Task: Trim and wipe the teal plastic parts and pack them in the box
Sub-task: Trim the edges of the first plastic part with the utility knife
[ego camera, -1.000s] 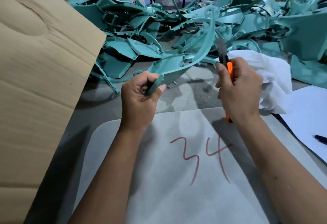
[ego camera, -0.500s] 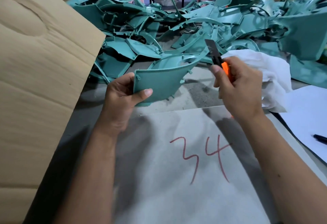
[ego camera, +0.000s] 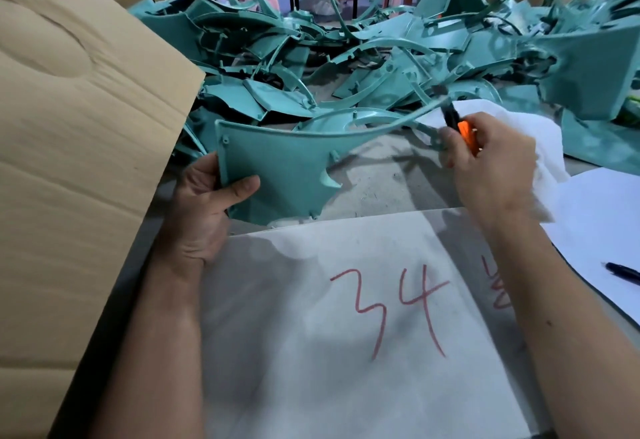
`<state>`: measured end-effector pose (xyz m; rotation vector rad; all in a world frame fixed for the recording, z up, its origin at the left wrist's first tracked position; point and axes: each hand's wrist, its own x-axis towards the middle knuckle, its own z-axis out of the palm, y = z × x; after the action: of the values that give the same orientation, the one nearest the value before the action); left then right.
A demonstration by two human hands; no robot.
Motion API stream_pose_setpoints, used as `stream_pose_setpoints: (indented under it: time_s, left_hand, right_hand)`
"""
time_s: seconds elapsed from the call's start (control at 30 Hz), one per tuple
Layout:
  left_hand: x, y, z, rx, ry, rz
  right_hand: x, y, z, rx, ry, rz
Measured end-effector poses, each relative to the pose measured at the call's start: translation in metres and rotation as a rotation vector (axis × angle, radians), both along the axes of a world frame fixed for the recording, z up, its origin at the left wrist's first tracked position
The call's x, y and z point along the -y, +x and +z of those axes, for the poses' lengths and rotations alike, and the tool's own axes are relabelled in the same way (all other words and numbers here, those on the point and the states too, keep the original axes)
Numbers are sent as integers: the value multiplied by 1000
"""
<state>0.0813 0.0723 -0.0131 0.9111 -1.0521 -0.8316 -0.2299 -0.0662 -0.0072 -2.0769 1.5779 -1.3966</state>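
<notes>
My left hand (ego camera: 204, 203) grips the broad flat end of a teal plastic part (ego camera: 287, 161), thumb across its face, holding it above the table. The part narrows into a long curved arm reaching right. My right hand (ego camera: 491, 168) grips an orange utility knife (ego camera: 460, 126); its dark blade meets the thin arm of the part near its far end. A white cloth (ego camera: 519, 126) lies behind and under my right hand. A large heap of teal parts (ego camera: 381, 43) covers the far table. The cardboard box (ego camera: 69, 144) stands at the left, its flap toward me.
A white board (ego camera: 311, 352) marked "34" in red lies on the table under my forearms. White paper (ego camera: 602, 216) with a black pen (ego camera: 623, 270) sits at the right edge. Stools and more cartons stand beyond the heap.
My left hand has turned the part so its flat face looks toward me and shifted it left. The knife blade has moved from pointing up to meeting the part's thin arm.
</notes>
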Motion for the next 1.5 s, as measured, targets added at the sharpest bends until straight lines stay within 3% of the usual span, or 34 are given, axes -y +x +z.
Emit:
stream_pose_setpoints:
  time_s: [0.07,0.17,0.3,0.47,0.67,0.93,1.1,1.27,1.33,1.4,1.5]
  left_hand:
    - [3,-2,0,-11,-14,75]
    - [10,-14,0,51,-4,162]
    - [19,-31,-4,186,37,157]
    - [18,-29,-6,170,30,109]
    - [12,-20,-3,95,31,79]
    - [4,-5,-4,80,16,-60]
    - [-2,-5,2,-24,64,-54]
    - [-5,-2,3,-177,45,-64]
    - [1,-9,4,-238,78,-47]
    - [9,-26,7,-349,96,-33]
    - [20,-49,7,-501,79,-13]
  right_hand:
    - [-7,3,3,14,-48,-39]
    - [-37,33,9,85,-132,202]
    - [-66,67,8,-9,-224,403]
    - [-66,67,4,-102,-181,534]
    - [-38,38,2,-41,-91,340]
    - [-14,11,4,15,-56,203]
    - [-6,3,1,111,13,146]
    - [3,-2,3,-21,23,-105]
    - [-3,2,3,-15,18,-93]
    - [-15,10,6,131,89,56]
    - [-31,26,12,590,414,424]
